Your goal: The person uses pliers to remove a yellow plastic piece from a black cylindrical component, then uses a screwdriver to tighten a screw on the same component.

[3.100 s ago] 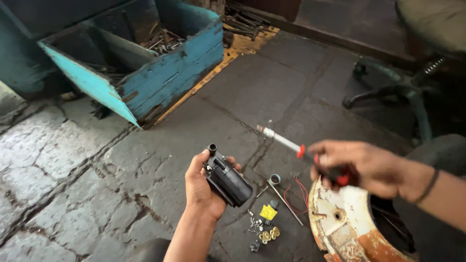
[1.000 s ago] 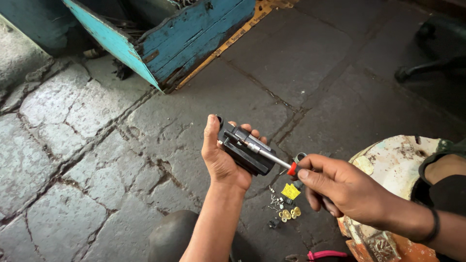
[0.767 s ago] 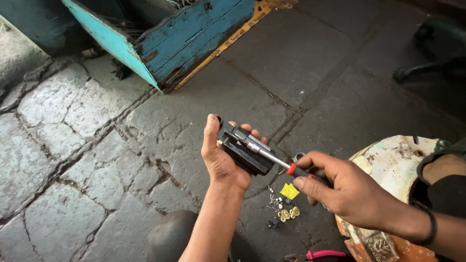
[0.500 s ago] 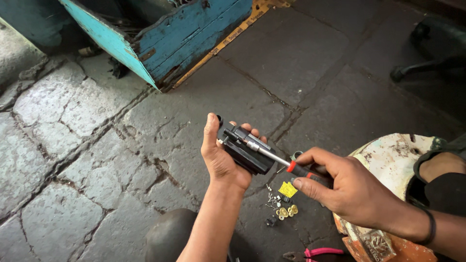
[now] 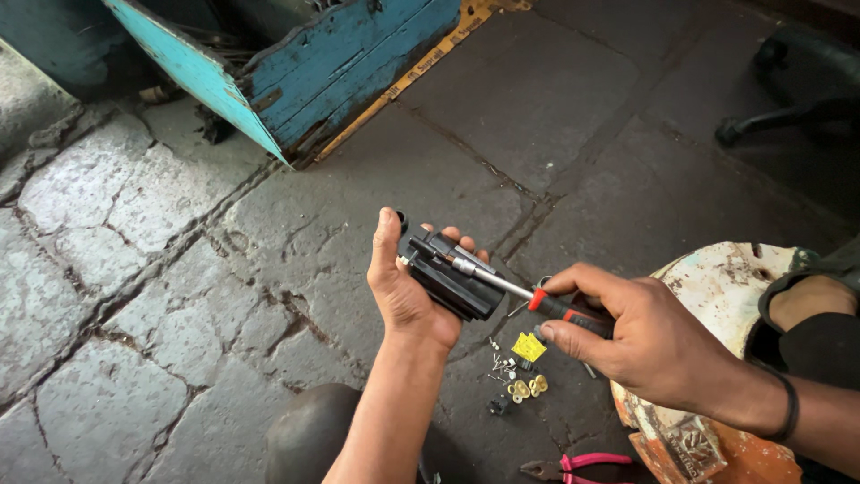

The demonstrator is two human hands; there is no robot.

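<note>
Cracked stone floor [image 5: 134, 296], blue crate [image 5: 340, 63] upper left. Left hand [image 5: 408, 291] cupping black pump body [image 5: 448, 273] at centre; right hand [image 5: 645, 341] closed on screwdriver [image 5: 515, 289], tip now seated on pump, earlier held clear: fastener work starting. Loose parts [image 5: 521, 376] lying below.

Cracked grey stone floor [image 5: 134, 269], worn blue wooden crate [image 5: 340, 63], perhaps a chair base [image 5: 788, 99].
</note>
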